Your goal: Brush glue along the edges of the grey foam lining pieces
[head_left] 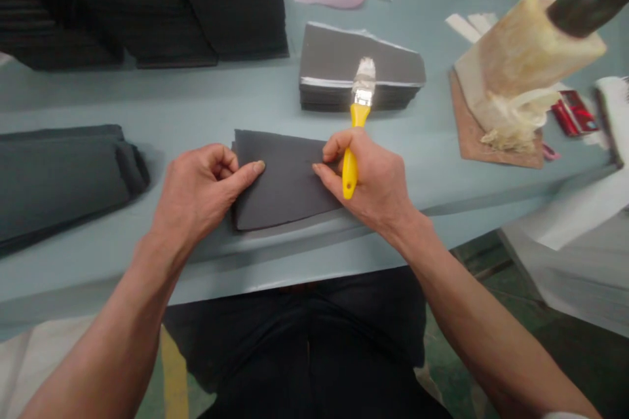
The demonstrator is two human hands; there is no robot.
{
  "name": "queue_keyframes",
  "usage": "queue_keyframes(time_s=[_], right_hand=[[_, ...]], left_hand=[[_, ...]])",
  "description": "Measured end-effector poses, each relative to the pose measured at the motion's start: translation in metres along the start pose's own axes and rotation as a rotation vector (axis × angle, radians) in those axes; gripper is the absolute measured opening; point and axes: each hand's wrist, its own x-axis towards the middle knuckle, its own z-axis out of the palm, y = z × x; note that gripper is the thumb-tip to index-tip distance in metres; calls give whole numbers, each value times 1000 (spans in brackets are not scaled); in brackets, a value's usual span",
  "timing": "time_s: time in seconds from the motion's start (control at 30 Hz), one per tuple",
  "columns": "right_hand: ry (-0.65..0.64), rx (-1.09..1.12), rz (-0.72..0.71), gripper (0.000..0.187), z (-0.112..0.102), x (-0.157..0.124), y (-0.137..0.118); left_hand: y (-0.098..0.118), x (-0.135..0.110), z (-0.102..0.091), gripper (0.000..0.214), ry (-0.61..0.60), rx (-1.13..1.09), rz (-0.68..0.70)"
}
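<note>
A dark grey, tapered flat piece (289,177) lies on the table in front of me, with at least one more layer showing at its left edge. My left hand (206,183) is closed on that left edge, thumb on top and fingers curled at the side. A yellow-handled brush (350,173) is tucked in my right hand (376,177), its bristles pointing away from me and coated with something whitish. The thumb and forefinger of this hand also rest at the piece's right end. Beyond the brush sits a stack of similar grey pieces (339,55) with a white strip along its near edge.
Tall dark stacks (236,19) stand at the back left, and a dark folded pile (54,177) lies at the left. On the right, a cream container (525,52) with a dark handle in it stands on a brown board (472,137). A red packet (574,112) is beside it.
</note>
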Motion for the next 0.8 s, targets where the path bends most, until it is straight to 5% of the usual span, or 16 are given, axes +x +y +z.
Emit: queue_keyframes(time_s=[0.8], right_hand=[[-22, -119, -3, 21, 3, -4, 3]], left_hand=[[-6, -2, 5, 37, 52, -45, 98]])
